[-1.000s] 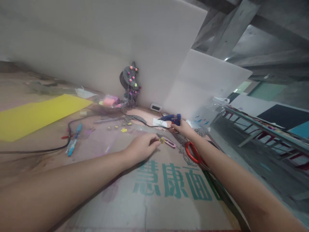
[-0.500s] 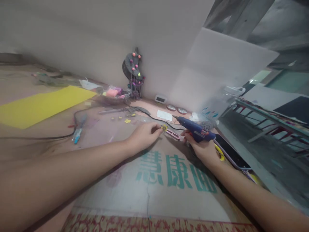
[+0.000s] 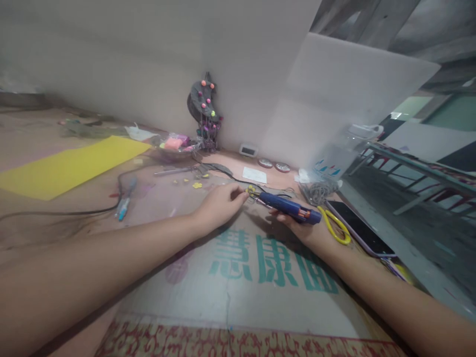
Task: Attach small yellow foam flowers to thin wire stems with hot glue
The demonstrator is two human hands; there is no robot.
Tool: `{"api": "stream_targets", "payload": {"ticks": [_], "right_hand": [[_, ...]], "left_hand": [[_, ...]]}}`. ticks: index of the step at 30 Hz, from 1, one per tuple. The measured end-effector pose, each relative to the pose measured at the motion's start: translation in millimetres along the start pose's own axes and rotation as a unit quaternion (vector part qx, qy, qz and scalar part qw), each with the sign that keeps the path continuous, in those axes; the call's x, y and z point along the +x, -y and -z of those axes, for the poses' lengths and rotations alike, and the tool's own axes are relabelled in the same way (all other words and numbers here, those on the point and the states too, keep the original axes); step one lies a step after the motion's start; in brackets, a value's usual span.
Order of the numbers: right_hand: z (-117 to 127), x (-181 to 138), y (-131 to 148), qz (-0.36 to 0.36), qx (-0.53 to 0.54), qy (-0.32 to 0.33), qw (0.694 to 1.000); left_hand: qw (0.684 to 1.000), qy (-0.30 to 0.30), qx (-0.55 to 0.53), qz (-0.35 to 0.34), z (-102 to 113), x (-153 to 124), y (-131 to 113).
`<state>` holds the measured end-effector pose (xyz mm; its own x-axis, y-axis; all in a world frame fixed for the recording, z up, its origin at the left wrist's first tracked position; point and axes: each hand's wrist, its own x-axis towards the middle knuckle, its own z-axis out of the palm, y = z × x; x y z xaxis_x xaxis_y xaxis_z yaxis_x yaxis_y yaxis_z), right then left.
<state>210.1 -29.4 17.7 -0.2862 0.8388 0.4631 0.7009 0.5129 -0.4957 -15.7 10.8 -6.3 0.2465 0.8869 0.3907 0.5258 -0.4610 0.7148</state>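
Between the thumb and fingertips of my left hand is a small yellow flower, pinched above the cardboard. My right hand is wrapped round a blue hot glue gun. Its nozzle points left and meets the flower, though whether it touches cannot be made out. A slim pink-edged piece lies behind the gun and is mostly covered by it. Further back, a loose yellow flower cutout rests on the board, with small yellow scraps around it.
Yellow sheet and pens lie left. Behind stand a bowl of clay packs and a grey moon ornament. Yellow-handled scissors, a phone and a jug are at right, near the table edge. Black cables cross the table.
My right hand has brought the glue gun left and down, so its nozzle is now at the flower. My left hand has barely moved. The scissors' handle shows more fully.
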Motion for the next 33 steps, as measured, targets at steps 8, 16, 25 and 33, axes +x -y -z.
{"api": "stream_targets", "payload": {"ticks": [8,16,25,33], "right_hand": [[-1.1,-1.8,-4.0,-0.018,-0.053,-0.026,0.998],[-0.5,-1.8,-0.2,-0.041,-0.062,-0.019,0.997],[-2.0,-3.4,-9.3,-0.047,-0.103,-0.023,0.993],[-2.2,-2.6,-7.0,-0.032,-0.063,-0.014,0.997]], "left_hand": [[1.000,-0.002,-0.003,-0.005,0.2,-0.4,0.4],[1.000,-0.005,-0.003,-0.010,0.4,-0.6,-0.4],[1.000,0.001,-0.002,-0.012,-0.4,-0.9,1.4],[1.000,0.003,0.003,-0.024,0.1,-1.2,1.3]]}}
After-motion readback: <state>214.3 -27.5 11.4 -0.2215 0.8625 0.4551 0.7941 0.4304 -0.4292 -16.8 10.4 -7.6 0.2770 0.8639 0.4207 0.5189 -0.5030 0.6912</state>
